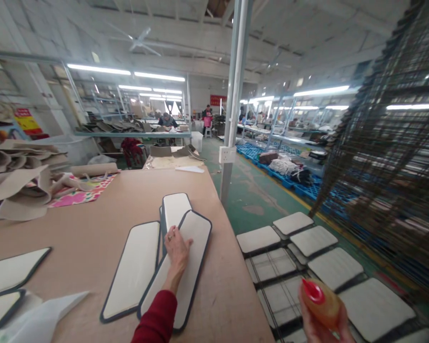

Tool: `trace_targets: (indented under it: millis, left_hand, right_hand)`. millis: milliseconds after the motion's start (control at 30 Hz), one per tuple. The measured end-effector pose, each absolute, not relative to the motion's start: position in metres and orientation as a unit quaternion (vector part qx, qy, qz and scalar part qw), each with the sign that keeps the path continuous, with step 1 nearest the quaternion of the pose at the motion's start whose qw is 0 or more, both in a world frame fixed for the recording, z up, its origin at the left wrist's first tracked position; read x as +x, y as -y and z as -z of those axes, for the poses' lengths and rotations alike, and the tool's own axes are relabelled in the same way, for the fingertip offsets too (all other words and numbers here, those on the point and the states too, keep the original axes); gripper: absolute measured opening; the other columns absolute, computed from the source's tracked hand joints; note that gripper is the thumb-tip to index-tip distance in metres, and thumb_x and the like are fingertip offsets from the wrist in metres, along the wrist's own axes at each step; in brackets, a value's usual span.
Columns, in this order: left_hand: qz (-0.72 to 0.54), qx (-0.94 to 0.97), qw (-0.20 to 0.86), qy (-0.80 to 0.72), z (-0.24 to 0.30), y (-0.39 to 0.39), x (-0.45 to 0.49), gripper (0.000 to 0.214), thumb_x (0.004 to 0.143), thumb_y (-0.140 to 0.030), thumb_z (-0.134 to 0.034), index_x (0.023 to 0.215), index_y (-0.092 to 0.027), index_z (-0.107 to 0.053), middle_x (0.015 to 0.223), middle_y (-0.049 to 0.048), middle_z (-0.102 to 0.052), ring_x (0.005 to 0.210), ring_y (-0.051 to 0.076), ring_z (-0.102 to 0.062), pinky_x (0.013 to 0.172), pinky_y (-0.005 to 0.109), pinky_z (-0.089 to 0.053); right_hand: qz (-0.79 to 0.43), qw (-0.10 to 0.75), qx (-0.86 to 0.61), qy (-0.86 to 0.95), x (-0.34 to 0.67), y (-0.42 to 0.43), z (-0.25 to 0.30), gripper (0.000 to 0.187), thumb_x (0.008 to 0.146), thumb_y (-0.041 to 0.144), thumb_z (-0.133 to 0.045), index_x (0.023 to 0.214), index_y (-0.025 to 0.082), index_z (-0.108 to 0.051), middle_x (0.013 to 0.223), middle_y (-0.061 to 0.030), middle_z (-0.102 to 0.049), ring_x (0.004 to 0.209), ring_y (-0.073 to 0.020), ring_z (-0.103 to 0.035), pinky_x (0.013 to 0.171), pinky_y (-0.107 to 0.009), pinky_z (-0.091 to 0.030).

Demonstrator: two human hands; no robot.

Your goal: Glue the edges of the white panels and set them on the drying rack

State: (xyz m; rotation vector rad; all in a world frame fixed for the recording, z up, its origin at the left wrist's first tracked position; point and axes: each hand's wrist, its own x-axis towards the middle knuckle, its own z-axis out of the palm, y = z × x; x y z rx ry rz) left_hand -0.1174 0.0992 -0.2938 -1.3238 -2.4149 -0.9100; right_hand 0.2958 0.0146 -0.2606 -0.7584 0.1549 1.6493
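Note:
My left hand (176, 249) lies palm down, fingers together, on a long white panel with a dark edge (193, 267) on the brown table (93, 233). A red sleeve covers that forearm. Two similar panels lie beside it, one to the left (134, 269) and one behind (174, 207). My right hand (318, 324), at the bottom right off the table's edge, grips an amber bottle with a red cap (320, 301).
More dark-edged panels (10, 271) lie at the table's left. Piled beige fabric (17, 176) sits at the far left. White square pads on racks (307, 252) cover the floor to the right. A dark wire rack (389, 157) and a pillar (232, 119) stand nearby. People work far back.

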Motion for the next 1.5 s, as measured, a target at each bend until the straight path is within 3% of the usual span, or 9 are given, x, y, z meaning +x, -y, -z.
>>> trace_targets:
  millis: [233, 367, 633, 767, 867, 967, 1100, 1333, 1500]
  left_hand:
    - [0.279, -0.530, 0.102, 0.795, 0.290, -0.091, -0.123, 0.040, 0.075, -0.016, -0.066, 0.113, -0.009, -0.056, 0.125, 0.0179, -0.058, 0.114, 0.032, -0.053, 0.096, 0.043, -0.041]
    - [0.220, -0.595, 0.048, 0.771, 0.286, -0.079, -0.112, 0.034, 0.077, -0.011, -0.061, 0.110, -0.010, -0.058, 0.128, 0.0168, -0.056, 0.114, 0.029, -0.054, 0.099, 0.037, -0.041]
    - [0.178, -0.632, 0.011, 0.754, 0.276, -0.056, -0.076, 0.042, 0.077, -0.004, -0.053, 0.118, -0.013, -0.054, 0.125, 0.0151, -0.058, 0.115, 0.028, -0.054, 0.096, 0.038, -0.040]
    - [0.152, -0.646, -0.052, 0.746, 0.274, -0.046, -0.051, 0.042, 0.087, -0.017, -0.046, 0.128, -0.008, -0.050, 0.113, 0.0181, -0.066, 0.103, 0.028, -0.061, 0.092, 0.039, -0.039]
    - [0.166, -0.647, -0.121, 0.735, 0.268, -0.040, -0.039, 0.036, 0.091, -0.034, -0.043, 0.115, -0.016, -0.063, 0.100, 0.0133, -0.071, 0.095, 0.027, -0.064, 0.084, 0.035, -0.042]
    - [0.187, -0.661, -0.226, 0.690, 0.241, -0.035, -0.035, 0.033, 0.090, -0.036, -0.042, 0.092, -0.019, -0.070, 0.086, 0.0069, -0.072, 0.087, 0.023, -0.065, 0.073, 0.028, -0.042]
    - [0.195, -0.721, -0.308, 0.589, 0.175, -0.029, -0.032, 0.038, 0.085, -0.043, -0.044, 0.074, -0.015, -0.066, 0.068, 0.0019, -0.062, 0.072, 0.020, -0.059, 0.062, 0.025, -0.037]
    - [0.159, -0.772, -0.375, 0.488, 0.079, -0.012, -0.024, 0.039, 0.082, -0.048, -0.052, 0.062, -0.014, -0.057, 0.057, -0.0035, -0.041, 0.057, 0.011, -0.038, 0.052, 0.022, -0.027]
    - [0.144, -0.781, -0.406, 0.453, 0.054, -0.002, -0.020, 0.037, 0.080, -0.047, -0.057, 0.068, -0.013, -0.062, 0.060, -0.0032, -0.043, 0.058, 0.010, -0.035, 0.052, 0.022, -0.025]
  right_hand:
    - [-0.659, 0.649, -0.371, -0.083, 0.274, 0.000, 0.230, 0.034, 0.094, 0.022, -0.037, 0.108, 0.011, -0.065, 0.095, -0.0131, -0.075, 0.095, -0.0198, -0.071, 0.072, -0.028, -0.062]
    - [-0.681, 0.641, -0.342, -0.093, 0.282, 0.000, 0.231, 0.036, 0.095, 0.027, -0.037, 0.102, 0.009, -0.068, 0.095, -0.0140, -0.075, 0.098, -0.0208, -0.070, 0.077, -0.032, -0.062]
    - [-0.676, 0.663, -0.322, 0.001, 0.286, -0.002, 0.244, 0.034, 0.082, 0.043, -0.064, 0.101, 0.015, -0.070, 0.101, -0.0118, -0.074, 0.103, -0.0232, -0.068, 0.087, -0.038, -0.058]
    - [-0.623, 0.710, -0.329, -0.008, 0.276, -0.001, 0.236, 0.037, 0.078, 0.045, -0.068, 0.100, 0.016, -0.070, 0.104, -0.0114, -0.073, 0.101, -0.0227, -0.069, 0.088, -0.037, -0.057]
    - [-0.623, 0.713, -0.320, 0.031, 0.274, -0.001, 0.220, 0.041, 0.074, 0.046, -0.073, 0.101, 0.015, -0.070, 0.104, -0.0108, -0.074, 0.101, -0.0222, -0.068, 0.090, -0.036, -0.056]
    - [-0.588, 0.740, -0.315, 0.081, 0.276, -0.003, 0.194, 0.041, 0.070, 0.045, -0.077, 0.099, 0.017, -0.071, 0.098, -0.0073, -0.075, 0.093, -0.0198, -0.070, 0.092, -0.035, -0.054]
    - [-0.540, 0.770, -0.289, 0.179, 0.281, -0.004, 0.146, 0.042, 0.066, 0.044, -0.080, 0.100, 0.021, -0.071, 0.097, -0.0040, -0.075, 0.091, -0.0202, -0.070, 0.098, -0.040, -0.050]
    - [-0.519, 0.745, -0.221, 0.356, 0.290, 0.006, 0.078, 0.054, 0.056, 0.048, -0.084, 0.102, 0.023, -0.070, 0.106, -0.0072, -0.073, 0.111, -0.0316, -0.062, 0.107, -0.056, -0.037]
    - [-0.514, 0.733, -0.203, 0.397, 0.290, 0.013, 0.061, 0.054, 0.053, 0.042, -0.086, 0.100, 0.024, -0.069, 0.100, -0.0062, -0.074, 0.111, -0.0320, -0.063, 0.108, -0.057, -0.036]
